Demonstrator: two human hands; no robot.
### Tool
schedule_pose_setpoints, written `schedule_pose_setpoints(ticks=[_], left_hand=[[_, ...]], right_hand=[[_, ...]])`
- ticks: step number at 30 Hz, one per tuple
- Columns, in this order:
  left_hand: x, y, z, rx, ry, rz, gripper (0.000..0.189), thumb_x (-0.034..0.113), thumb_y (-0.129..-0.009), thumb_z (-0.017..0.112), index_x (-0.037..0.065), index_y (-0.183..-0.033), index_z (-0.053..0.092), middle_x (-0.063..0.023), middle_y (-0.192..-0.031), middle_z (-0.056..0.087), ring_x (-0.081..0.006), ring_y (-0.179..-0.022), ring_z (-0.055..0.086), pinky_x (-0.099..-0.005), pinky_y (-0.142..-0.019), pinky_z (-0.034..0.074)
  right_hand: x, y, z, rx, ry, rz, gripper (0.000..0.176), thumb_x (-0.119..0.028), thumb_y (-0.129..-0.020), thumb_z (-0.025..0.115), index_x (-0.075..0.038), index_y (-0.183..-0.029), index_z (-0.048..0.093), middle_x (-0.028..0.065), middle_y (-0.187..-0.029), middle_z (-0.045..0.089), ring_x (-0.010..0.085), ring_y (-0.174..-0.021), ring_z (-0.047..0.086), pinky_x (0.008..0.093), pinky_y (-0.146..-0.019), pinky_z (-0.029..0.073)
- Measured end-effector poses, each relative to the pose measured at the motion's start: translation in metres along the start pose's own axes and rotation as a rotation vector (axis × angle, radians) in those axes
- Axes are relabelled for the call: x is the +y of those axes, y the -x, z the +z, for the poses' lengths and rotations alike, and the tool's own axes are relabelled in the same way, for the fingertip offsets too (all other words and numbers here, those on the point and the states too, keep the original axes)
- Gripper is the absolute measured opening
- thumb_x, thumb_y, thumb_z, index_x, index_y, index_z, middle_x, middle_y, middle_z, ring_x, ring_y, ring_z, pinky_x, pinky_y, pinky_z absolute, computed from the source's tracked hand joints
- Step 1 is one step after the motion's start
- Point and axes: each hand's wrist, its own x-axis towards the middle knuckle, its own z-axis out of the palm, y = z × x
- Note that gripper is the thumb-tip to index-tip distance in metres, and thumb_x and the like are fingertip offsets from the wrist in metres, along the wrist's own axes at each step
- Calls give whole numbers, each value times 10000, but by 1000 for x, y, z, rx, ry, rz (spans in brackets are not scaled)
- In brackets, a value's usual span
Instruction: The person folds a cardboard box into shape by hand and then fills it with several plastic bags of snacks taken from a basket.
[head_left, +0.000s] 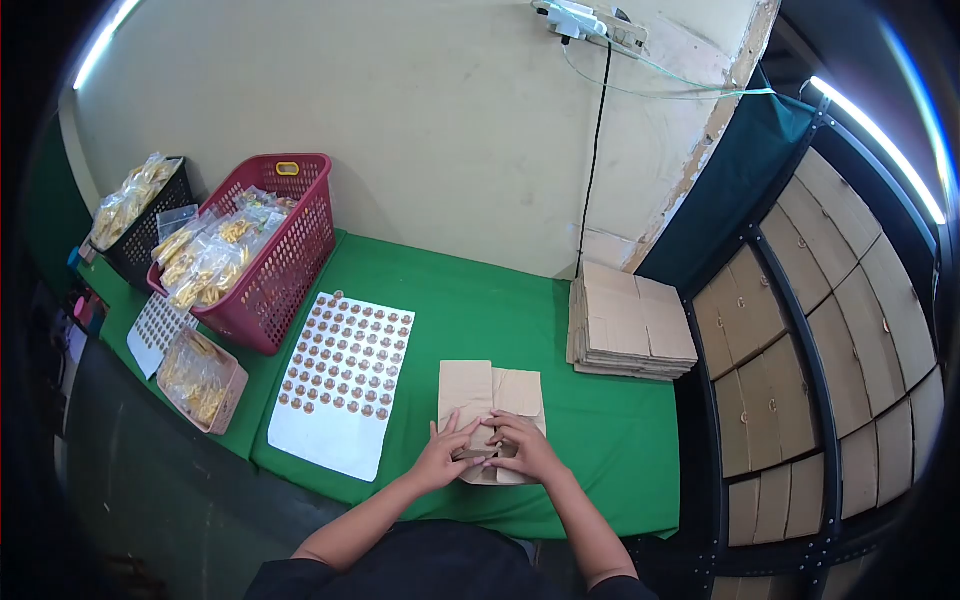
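Green cloth is covering the table (pixel 600 440) we're sitting at, pushed up against a plain beige wall. We're working right at the front edge, where a flat cardboard box (pixel 490 392) is lying on the cloth. Our left hand (pixel 443 457) and right hand (pixel 527 450) are both closing on its near end. The fingers are curling down and meeting in the middle, pinching the near flap as far as we can tell.

Just left of the box, a sticker sheet (pixel 345 385) full of round brown labels is lying flat. Past that, a red basket (pixel 290 260) is holding bagged yellow snacks, with a black basket (pixel 150 225) of more bags sitting behind it by the wall. A small clear tub (pixel 205 380) and a second label sheet (pixel 158 330) are sitting near the left edge.

Off to the right, well apart from our hands, a stack of flat cardboard (pixel 630 325) is waiting by the wall. A black cable (pixel 595 150) is hanging down from a power strip (pixel 590 22) above it, and a dark rack (pixel 830 330) packed with more cardboard is filling the right side.
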Motion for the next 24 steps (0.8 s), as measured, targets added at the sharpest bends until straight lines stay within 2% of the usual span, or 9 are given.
schedule_pose_setpoints(ticks=[4,6,7,9,13,15,18,21,24], left_hand=[[1,3,5,-11,13,-45,317,323,-813,646,44,-831,498,-105,-1425,355,-395,-1374,89,-634,-1041,-23],[7,3,4,9,7,-92,488,369,-841,597,99,-1237,504,-208,-1389,365,-375,-1374,111,-619,-1052,4],[10,4,3,10,7,-95,488,369,-841,597,99,-1237,504,-208,-1389,365,-375,-1374,111,-619,-1052,4],[15,6,0,-46,-131,-77,665,383,-858,561,157,-1421,289,-289,-1345,370,-350,-1377,124,-608,-1057,36],[3,6,-2,-78,-99,-45,648,375,-838,590,147,-1395,349,-243,-1368,372,-336,-1382,116,-612,-1056,52],[-4,5,-2,-125,-55,-46,571,344,-806,635,170,-1322,464,-66,-1442,335,-328,-1386,98,-579,-1076,88],[-8,4,-3,-127,-23,-59,597,353,-750,696,161,-1283,505,21,-1443,338,-319,-1389,94,-580,-1078,95],[25,4,-11,-91,-85,-94,630,341,-698,747,155,-1261,535,-8,-1419,381,-303,-1390,115,-561,-1080,126],[11,5,7,44,4,-120,654,334,-650,783,156,-1239,563,-30,-1388,428,-283,-1388,147,-533,-1082,161]], right_hand=[[3,3,-1,1,-115,69,314,-191,-618,801,-72,-763,550,75,-1185,577,297,-1223,449,413,-977,384],[5,1,-3,8,-110,30,326,-196,-612,806,-68,-754,543,69,-1160,582,298,-1206,458,408,-971,384],[6,0,-4,13,-106,-9,338,-201,-605,810,-64,-745,536,63,-1135,587,298,-1189,466,403,-966,385],[8,-2,-3,9,-136,9,341,-187,-596,816,-70,-720,521,48,-1069,601,291,-1188,458,399,-958,388],[15,-1,1,2,-239,33,340,-169,-585,825,-79,-694,516,10,-901,610,253,-1162,442,383,-931,395],[14,0,4,14,-229,64,336,-182,-573,828,-82,-690,529,18,-873,604,253,-1135,464,382,-922,401],[14,0,6,38,-205,99,331,-197,-559,831,-84,-687,548,25,-845,597,253,-1099,488,376,-904,410],[12,0,8,27,-190,122,322,-177,-569,828,-81,-699,550,16,-854,597,251,-1110,473,373,-905,405],[12,1,3,1,-211,107,310,-152,-587,821,-74,-717,551,9,-867,595,251,-1116,467,374,-917,395]])
